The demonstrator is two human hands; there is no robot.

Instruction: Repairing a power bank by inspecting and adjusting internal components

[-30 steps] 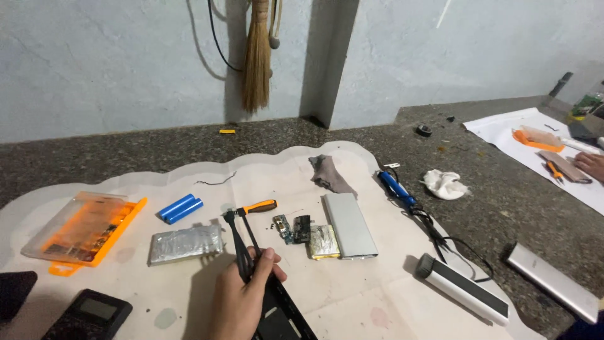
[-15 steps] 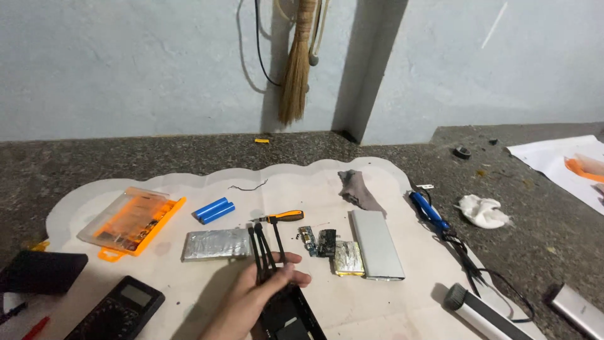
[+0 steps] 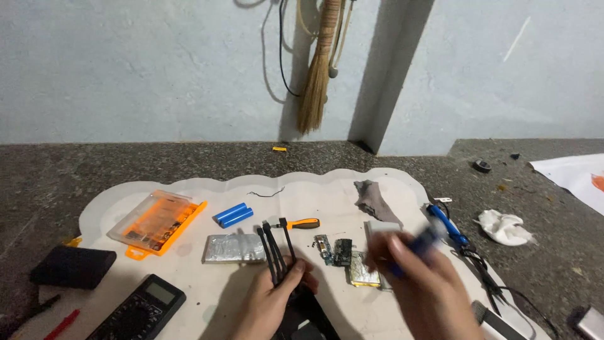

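My left hand (image 3: 272, 303) grips a bundle of thin black cables (image 3: 274, 252) that stick up from a black device (image 3: 305, 318) at the bottom edge. My right hand (image 3: 423, 289) is blurred in motion and holds a small dark blue object (image 3: 420, 244) above a silver flat case (image 3: 376, 230). Between the hands on the white mat (image 3: 189, 296) lie two small circuit boards (image 3: 333, 250) and a foil-wrapped cell (image 3: 363, 272). An orange-handled screwdriver (image 3: 302, 223) lies just beyond the cables.
On the mat: an orange screwdriver-bit case (image 3: 157, 220), two blue cylindrical cells (image 3: 233, 215), a silver flat battery pack (image 3: 234, 247), a black multimeter (image 3: 139, 310), a grey cloth (image 3: 375, 199), a blue soldering iron (image 3: 448, 224). A black box (image 3: 72, 267) and crumpled tissue (image 3: 503, 227) lie off it.
My right hand has come into view from the lower right, holding a dark blue object over the silver case. The camera view has shifted left. My left hand keeps hold of the cables.
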